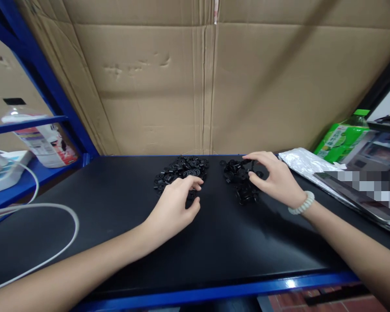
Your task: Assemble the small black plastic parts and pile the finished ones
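Black pieces [182, 167] partly behind hands [173, 203]

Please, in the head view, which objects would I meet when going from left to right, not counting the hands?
Black-capped bottle → left pile of black parts → right pile of black parts → pale beaded bracelet → green-capped bottle.

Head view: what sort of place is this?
Probably a workbench in a small workshop or assembly corner; the wider room is out of view. A heap of small black parts lies on a black tabletop, beside a blue metal frame.
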